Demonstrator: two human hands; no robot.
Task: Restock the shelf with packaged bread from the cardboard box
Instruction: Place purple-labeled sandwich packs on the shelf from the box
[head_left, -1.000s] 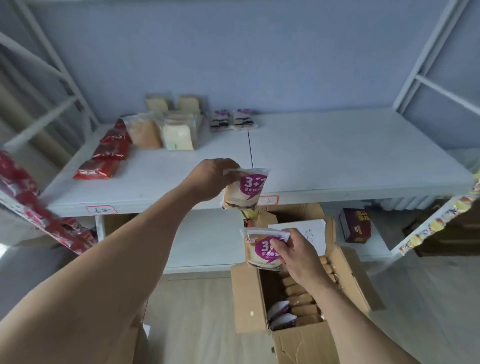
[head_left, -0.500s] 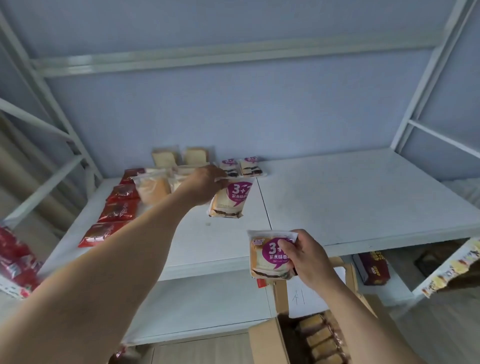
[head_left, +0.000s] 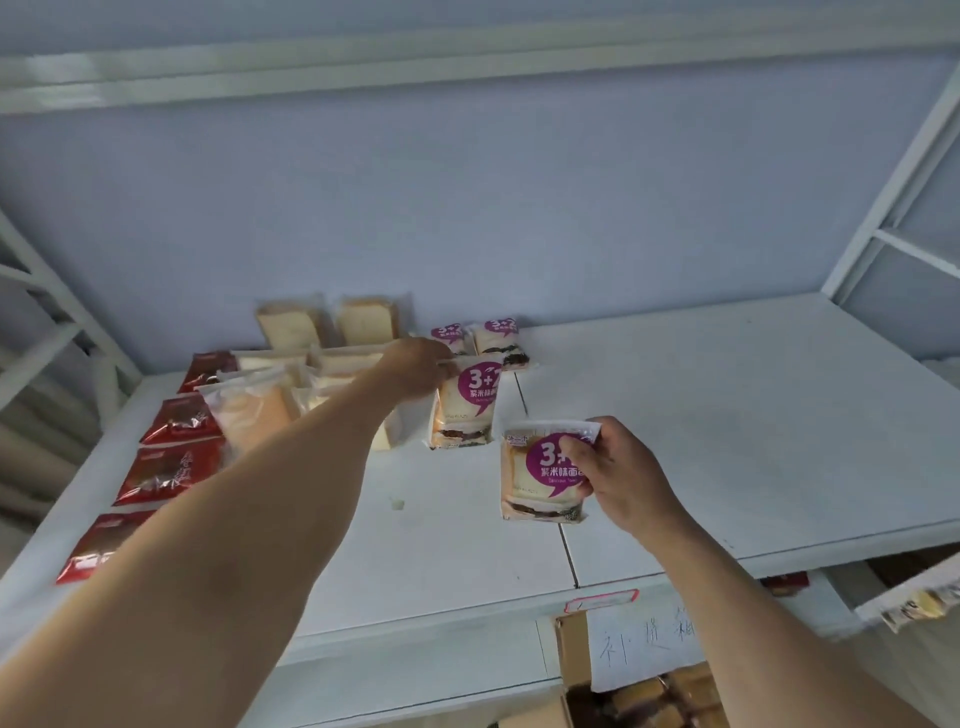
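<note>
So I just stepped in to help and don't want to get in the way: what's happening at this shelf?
A person is restocking bread. The left hand holds a purple-labelled bread pack by its top edge at the back of the white shelf, just in front of two matching packs. The right hand grips a second purple-labelled pack nearer the front edge. The cardboard box sits open below.

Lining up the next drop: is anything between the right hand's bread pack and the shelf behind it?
Nothing visible. The right hand holds its pack over bare shelf; the left hand's pack sits further left.
</note>
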